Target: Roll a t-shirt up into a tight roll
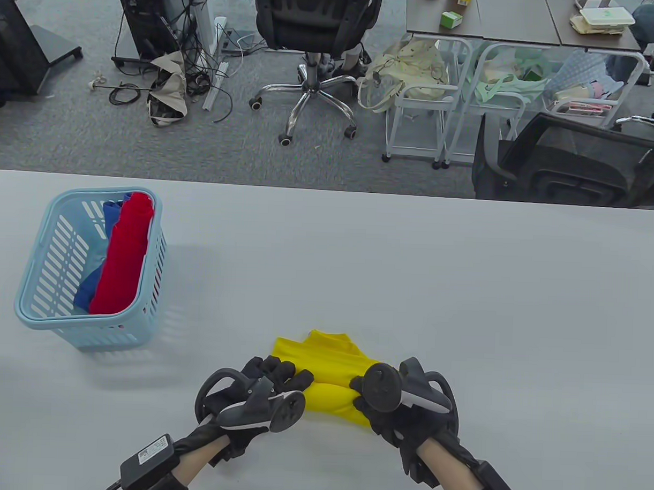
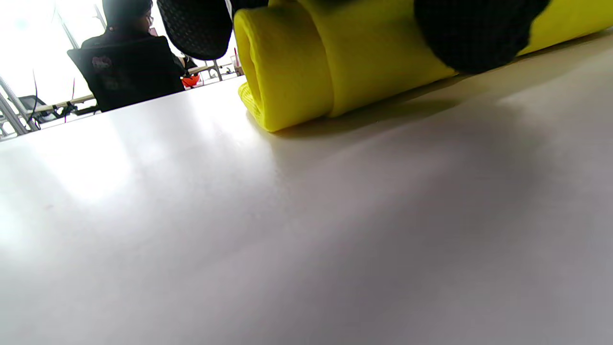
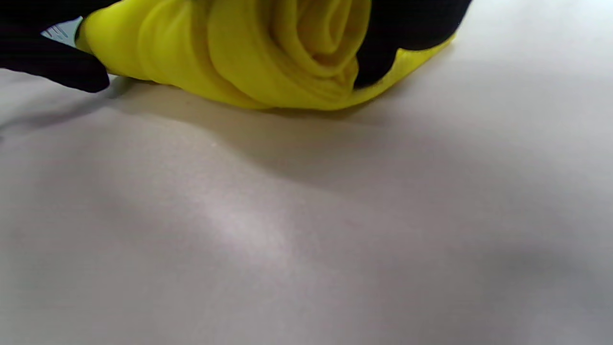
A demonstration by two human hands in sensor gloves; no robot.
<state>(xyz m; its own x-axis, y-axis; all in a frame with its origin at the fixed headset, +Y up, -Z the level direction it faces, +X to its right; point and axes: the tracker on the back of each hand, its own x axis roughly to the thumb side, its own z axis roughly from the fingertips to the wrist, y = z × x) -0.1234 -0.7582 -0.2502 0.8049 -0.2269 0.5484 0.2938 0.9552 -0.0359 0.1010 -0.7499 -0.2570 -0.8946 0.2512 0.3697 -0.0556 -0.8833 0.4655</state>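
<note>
A yellow t-shirt (image 1: 330, 382) lies on the grey table near the front edge, partly rolled. The roll sits under both hands and a flat unrolled part extends away from them. My left hand (image 1: 277, 377) rests on the roll's left end, fingers curled over it. My right hand (image 1: 372, 404) grips the roll's right end. The left wrist view shows the roll's open end (image 2: 282, 72) with gloved fingers (image 2: 474, 28) over it. The right wrist view shows the spiral of the roll's other end (image 3: 306, 48) with a gloved finger (image 3: 407, 33) against it.
A light blue plastic basket (image 1: 41, 294) stands at the table's left, holding a red roll (image 1: 124, 254) and a blue one (image 1: 92, 285). Beyond the table's far edge are office chairs (image 1: 315, 35), carts and cables on the floor.
</note>
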